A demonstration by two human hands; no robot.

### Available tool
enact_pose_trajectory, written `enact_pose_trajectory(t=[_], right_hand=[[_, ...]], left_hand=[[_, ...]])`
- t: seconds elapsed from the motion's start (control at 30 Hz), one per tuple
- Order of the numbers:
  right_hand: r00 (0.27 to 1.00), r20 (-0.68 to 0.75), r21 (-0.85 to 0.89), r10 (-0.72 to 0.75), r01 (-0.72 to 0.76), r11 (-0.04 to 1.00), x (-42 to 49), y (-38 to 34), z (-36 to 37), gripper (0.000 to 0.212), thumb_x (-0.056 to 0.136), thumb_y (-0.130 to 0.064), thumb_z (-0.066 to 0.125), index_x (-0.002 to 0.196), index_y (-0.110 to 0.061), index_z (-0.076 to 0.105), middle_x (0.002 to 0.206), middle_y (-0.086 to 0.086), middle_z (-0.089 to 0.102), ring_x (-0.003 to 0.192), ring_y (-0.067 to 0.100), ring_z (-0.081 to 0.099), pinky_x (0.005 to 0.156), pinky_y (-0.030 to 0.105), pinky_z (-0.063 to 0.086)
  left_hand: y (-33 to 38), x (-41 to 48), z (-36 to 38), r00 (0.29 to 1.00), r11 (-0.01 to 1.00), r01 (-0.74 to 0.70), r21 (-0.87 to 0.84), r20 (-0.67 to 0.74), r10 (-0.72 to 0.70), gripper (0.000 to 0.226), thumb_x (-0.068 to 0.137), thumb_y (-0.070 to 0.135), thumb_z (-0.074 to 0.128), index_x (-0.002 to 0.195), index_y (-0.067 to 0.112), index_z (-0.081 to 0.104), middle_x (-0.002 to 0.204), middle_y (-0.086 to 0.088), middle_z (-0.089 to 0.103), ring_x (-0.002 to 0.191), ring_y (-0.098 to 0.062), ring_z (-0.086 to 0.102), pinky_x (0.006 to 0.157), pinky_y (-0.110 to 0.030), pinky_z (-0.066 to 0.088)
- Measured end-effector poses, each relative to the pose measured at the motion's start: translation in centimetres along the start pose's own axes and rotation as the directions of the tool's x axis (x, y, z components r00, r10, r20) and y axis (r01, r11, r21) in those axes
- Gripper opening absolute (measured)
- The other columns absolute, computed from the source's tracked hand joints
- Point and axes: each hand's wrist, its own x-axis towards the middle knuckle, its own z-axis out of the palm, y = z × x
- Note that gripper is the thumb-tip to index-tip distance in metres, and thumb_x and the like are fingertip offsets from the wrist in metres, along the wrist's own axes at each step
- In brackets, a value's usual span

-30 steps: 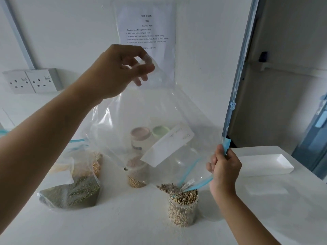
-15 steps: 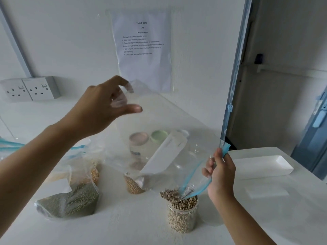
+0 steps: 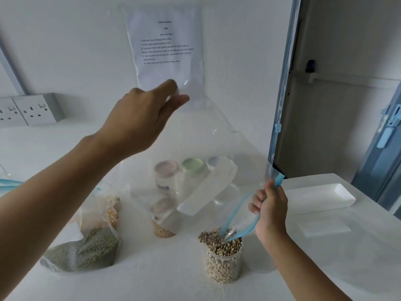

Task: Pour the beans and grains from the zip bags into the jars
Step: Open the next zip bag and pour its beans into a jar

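White counter [image 3: 165,281] holds a bean-filled jar [image 3: 223,262]. Above the jar, my left hand [image 3: 145,118] pinches a corner of the clear zip bag [image 3: 201,144]; my right hand [image 3: 271,210] grips its blue zip beside the jar. Behind, a sheet [image 3: 167,46] reads "TASK & GOAL".

Clear bag [image 3: 206,144] tipped over a brimming jar [image 3: 223,266]
Left hand [image 3: 141,120] pinches the bag's far corner up high, right hand [image 3: 270,207] grips the blue zip edge right at the jar mouth, beans [image 3: 225,246] heaped past the rim.

Left hand [image 3: 143,118] raised high, fingers [image 3: 181,98] pinching; right hand [image 3: 271,205] lower, clenched.
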Motion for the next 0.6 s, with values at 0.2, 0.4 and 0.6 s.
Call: enact_pose_trajectory(t=[0.2, 0.4, 0.6], right_hand=[[0.997, -0.069, -0.018, -0.028, 0.027, 0.999, 0.3, -0.4, 0.3, 0.036, 0.109, -0.033, 0.044, 0.076, -0.02, 0.037, 0.055, -0.008, 0.025, 0.044, 0.007, 0.022, 0.04, 0.021, 0.021], [0.995, -0.104, 0.012, 0.003, -0.001, 1.0, 0.8, 0.2, 0.0, 0.036, 0.11, -0.031, 0.042, 0.076, -0.021, 0.035, 0.054, -0.008, 0.025, 0.041, 0.005, 0.021, 0.038, 0.019, 0.02], [0.994, -0.11, 0.013, -0.011, 0.012, 1.0, 0.6, -0.2, 0.2, 0.037, 0.11, -0.03, 0.043, 0.075, -0.021, 0.036, 0.052, -0.01, 0.026, 0.04, 0.005, 0.021, 0.037, 0.019, 0.019]], left_hand=[[2.0, 3.6, -0.6, 0.998, 0.998, -0.067, 0.02, 0.022, 0.067, 0.044, 0.104, 0.059, 0.037, 0.1, 0.018, 0.052, 0.079, -0.008, 0.064, 0.07, -0.04, 0.057, 0.066, -0.052, 0.054], [2.7, 4.0, 0.4, 0.99, 0.996, -0.046, 0.08, 0.135, 0.035, 0.063, 0.094, 0.076, 0.021, 0.102, 0.021, 0.051, 0.094, -0.009, 0.068, 0.084, -0.04, 0.063, 0.072, -0.051, 0.056], [3.1, 5.3, -0.8, 0.993, 0.997, -0.037, 0.061, 0.11, 0.03, 0.06, 0.093, 0.078, 0.026, 0.1, 0.025, 0.052, 0.09, -0.006, 0.067, 0.084, -0.035, 0.064, 0.075, -0.051, 0.056]])
